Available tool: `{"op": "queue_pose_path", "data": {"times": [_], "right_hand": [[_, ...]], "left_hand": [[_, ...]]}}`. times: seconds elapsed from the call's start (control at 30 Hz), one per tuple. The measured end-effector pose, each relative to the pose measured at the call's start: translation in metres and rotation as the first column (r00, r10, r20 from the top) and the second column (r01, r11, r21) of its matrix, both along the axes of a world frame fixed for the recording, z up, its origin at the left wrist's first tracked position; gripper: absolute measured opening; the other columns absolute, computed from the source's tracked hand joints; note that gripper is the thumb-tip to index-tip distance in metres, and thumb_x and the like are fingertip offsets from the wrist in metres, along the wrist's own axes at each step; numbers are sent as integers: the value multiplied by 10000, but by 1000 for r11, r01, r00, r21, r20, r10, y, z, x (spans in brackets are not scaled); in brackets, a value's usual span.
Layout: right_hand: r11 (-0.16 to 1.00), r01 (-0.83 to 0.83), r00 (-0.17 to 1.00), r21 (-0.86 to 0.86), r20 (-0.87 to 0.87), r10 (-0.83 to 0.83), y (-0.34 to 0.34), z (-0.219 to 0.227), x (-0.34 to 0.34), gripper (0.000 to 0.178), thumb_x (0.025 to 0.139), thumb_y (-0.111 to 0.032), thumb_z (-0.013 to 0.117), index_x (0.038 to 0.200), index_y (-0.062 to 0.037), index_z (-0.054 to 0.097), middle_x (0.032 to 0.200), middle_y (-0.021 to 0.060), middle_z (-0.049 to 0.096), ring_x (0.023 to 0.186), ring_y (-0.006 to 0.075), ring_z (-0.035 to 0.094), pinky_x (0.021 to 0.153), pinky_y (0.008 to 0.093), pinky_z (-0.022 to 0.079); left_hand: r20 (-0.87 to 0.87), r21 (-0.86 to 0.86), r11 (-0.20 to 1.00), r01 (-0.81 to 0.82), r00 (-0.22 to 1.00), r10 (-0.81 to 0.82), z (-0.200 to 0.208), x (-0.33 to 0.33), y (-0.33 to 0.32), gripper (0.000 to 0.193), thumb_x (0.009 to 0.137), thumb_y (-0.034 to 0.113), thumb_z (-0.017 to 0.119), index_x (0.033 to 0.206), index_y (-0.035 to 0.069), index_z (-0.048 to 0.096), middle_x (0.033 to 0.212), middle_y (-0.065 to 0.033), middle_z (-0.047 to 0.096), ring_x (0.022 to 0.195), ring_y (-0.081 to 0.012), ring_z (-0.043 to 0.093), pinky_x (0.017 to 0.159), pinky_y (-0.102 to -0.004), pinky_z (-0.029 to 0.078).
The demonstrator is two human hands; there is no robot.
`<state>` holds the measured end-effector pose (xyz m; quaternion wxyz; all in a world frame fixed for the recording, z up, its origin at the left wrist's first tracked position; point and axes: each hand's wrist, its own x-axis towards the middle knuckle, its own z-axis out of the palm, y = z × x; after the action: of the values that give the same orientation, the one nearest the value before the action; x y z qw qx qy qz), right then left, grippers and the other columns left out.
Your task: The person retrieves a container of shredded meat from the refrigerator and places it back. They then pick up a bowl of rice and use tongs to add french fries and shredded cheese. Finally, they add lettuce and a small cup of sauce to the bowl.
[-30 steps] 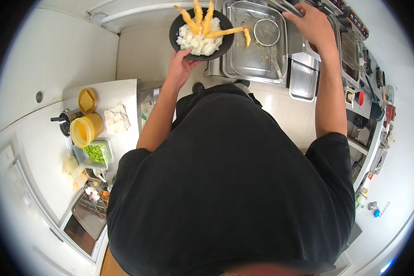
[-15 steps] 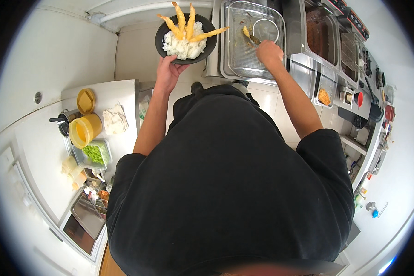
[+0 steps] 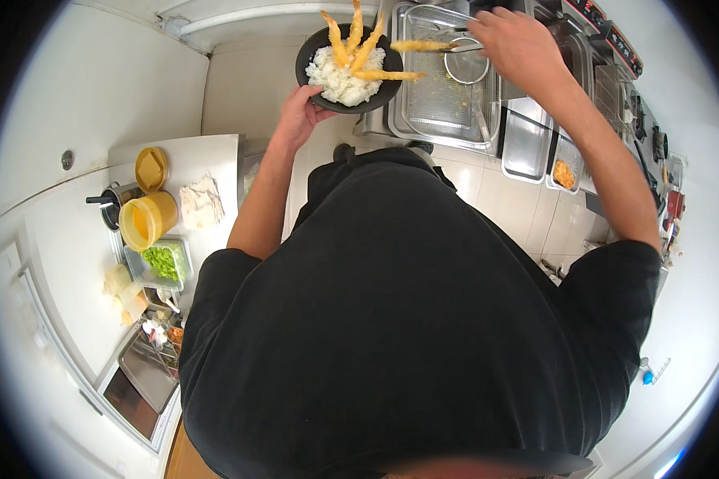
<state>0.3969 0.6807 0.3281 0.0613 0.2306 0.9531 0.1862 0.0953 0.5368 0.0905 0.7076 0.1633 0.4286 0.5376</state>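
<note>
Change vs. half a sec ago: the R hand [image 3: 519, 44] was down over the wire basket [image 3: 431, 124] w/ its tongs [image 3: 470, 48] at a fried prawn; now it's over by the basket's far R corner, and a prawn [image 3: 419, 46] (likely the same one) is up at the tong tips, near the R edge of the black bowl [image 3: 391, 57] but apart from it. Means, I'd judge, the pick-up is done and the placing isn't yet. R fingers are curled round the tongs; exact finger pos. is too blurred to tell. L hand [image 3: 299, 116] grasps the bowl by its near rim, thumb on the edge, other fingers tucked beneath; bowl has shifted a bit R, closer to the basket. In it: white rice [image 3: 343, 84] w/ four fried prawns [image 3: 335, 40], three sticking up, one lying out past the R rim. Strainer [image 3: 466, 69] lies in the basket as before, handle toward the person. Small tray [image 3: 566, 150] off to the R has an orange fried piece [image 3: 564, 174].
</note>
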Motion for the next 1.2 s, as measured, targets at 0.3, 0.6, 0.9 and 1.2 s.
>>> {"op": "queue_pose_path", "data": {"times": [0.3, 0.6, 0.9, 1.2], "right_hand": [[995, -88, 971, -50, 217, 97, -14, 22, -70, 179, 784, -203, 613, 673, -99, 708, 715, 74, 682, 707, 248, 680, 584, 379, 522], [995, -81, 917, -61, 386, 99, -22, 3, -88, 130, 780, -193, 654, 792, -87, 728, 753, 94, 694, 722, 252, 681, 623, 375, 528], [995, 96, 960, -14, 267, -89, -14, 20, -84, 159, 772, -170, 621, 704, -69, 724, 731, 121, 696, 689, 275, 686, 591, 403, 529], [671, 493, 798, -553, -20, -603, 20, -25, 61, 583, 850, -551, 647, 943, 22, 699, 876, 222, 697, 886, 395, 675, 783, 455, 530]], "left_hand": [[67, 57, 998, 24, 997, -28, 3, 10, 1, 391, 912, 188, 574, 1257, 39, 465, 1163, -125, 631, 958, -226, 687, 813, -387, 586], [41, 51, 999, 19, 999, -21, 10, 12, 0, 420, 907, 201, 583, 1276, 50, 452, 1144, -107, 634, 941, -229, 687, 804, -387, 584], [17, 44, 998, 34, 999, -35, -7, 10, 2, 408, 944, 229, 515, 1271, -15, 516, 1176, -138, 657, 991, -219, 683, 851, -384, 571], [150, 14, 998, -64, 987, 61, -19, -8, -19, 478, 929, 320, 534, 1295, 11, 527, 1255, -100, 629, 1105, -201, 633, 942, -386, 518]]}}
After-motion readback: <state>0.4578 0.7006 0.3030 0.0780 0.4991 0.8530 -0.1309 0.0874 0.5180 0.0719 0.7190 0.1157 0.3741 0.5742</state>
